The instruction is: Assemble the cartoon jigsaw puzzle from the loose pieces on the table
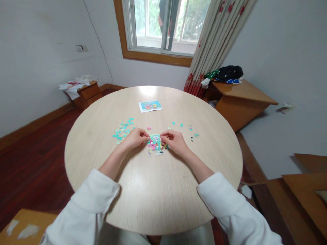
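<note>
At far left, loose teal puzzle pieces [124,129] lie spread on the round table [153,197]. My left hand [135,138] comes next, thumb and fingertip together at the left edge of the partly joined puzzle [156,144], which lies between my 2 hands. My right hand [176,141] has its fingertips together at the upper right edge. Whether either pinches a piece, I cannot tell.

Round worktop [158,194] here, pale wood grain, light gleaming at far edge! Middle: puzzle [156,145], part-joined, pink and yellow figures showing. To left, teal cluster [124,128] of loose pieces; to right, scattered bits [181,125]. Just beyond puzzle, pink piece [149,128]. Farther back, printed sheet [150,106].
</note>
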Motion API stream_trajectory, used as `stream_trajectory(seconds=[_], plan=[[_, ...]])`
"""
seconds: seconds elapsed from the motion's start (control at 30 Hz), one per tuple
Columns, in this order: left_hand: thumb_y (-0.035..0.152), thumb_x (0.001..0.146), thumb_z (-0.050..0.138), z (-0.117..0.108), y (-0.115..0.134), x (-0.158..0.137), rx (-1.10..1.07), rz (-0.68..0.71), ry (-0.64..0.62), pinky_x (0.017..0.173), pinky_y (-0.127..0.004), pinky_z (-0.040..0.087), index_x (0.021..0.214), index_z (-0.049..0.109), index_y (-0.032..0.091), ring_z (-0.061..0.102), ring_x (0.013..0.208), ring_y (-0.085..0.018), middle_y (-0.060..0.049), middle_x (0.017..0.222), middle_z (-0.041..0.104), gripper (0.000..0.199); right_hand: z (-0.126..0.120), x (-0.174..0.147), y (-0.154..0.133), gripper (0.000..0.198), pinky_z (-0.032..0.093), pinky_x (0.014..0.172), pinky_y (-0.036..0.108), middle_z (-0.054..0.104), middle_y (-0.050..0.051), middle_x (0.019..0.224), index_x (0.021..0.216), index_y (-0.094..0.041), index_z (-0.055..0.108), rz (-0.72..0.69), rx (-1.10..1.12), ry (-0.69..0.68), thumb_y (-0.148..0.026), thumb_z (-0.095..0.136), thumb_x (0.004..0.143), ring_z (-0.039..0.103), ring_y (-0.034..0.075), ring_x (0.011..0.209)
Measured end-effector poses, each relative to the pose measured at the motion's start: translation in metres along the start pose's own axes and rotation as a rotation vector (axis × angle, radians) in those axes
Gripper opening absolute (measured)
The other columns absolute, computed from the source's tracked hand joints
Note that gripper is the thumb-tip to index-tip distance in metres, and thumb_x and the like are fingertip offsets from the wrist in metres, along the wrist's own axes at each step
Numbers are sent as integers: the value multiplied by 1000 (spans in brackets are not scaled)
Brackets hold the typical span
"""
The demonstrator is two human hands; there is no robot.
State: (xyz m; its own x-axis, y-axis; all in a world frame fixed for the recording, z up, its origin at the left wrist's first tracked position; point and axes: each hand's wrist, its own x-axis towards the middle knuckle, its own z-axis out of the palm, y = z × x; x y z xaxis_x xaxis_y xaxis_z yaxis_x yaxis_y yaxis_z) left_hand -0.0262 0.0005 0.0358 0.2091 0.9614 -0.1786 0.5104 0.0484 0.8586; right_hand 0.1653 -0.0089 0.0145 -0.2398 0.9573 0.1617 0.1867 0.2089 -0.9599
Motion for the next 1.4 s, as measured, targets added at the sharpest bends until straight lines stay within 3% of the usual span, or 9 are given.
stream_trajectory(seconds=[0.4, 0.77, 1.4], plan=[[21, 61, 64, 2, -5, 4, 42, 21, 50, 47, -23, 32, 59, 64, 14, 43, 43, -10, 3, 41, 49, 7, -1, -3, 7, 10, 44, 62, 25, 65, 2, 65, 75, -16, 66, -88, -318, -69, -20, 56, 75, 56, 11, 60], [17, 60, 64, 7, -2, 4, 84, 46, 124, 53, -24, 35, 56, 63, 14, 48, 50, -11, 2, 45, 54, 5, 0, -4, 7, 12, 42, 61, 24, 65, 2, 66, 75, -15, 67, -77, -350, -96, -20, 57, 75, 55, 11, 61], [20, 61, 64, 9, -4, 5, 214, 81, 143, 56, -25, 34, 54, 57, 15, 50, 54, -13, 0, 53, 57, 10, 1, -3, 7, 12, 40, 59, 23, 64, 2, 64, 75, -15, 67, -79, -344, -97, -20, 57, 75, 54, 11, 60]])
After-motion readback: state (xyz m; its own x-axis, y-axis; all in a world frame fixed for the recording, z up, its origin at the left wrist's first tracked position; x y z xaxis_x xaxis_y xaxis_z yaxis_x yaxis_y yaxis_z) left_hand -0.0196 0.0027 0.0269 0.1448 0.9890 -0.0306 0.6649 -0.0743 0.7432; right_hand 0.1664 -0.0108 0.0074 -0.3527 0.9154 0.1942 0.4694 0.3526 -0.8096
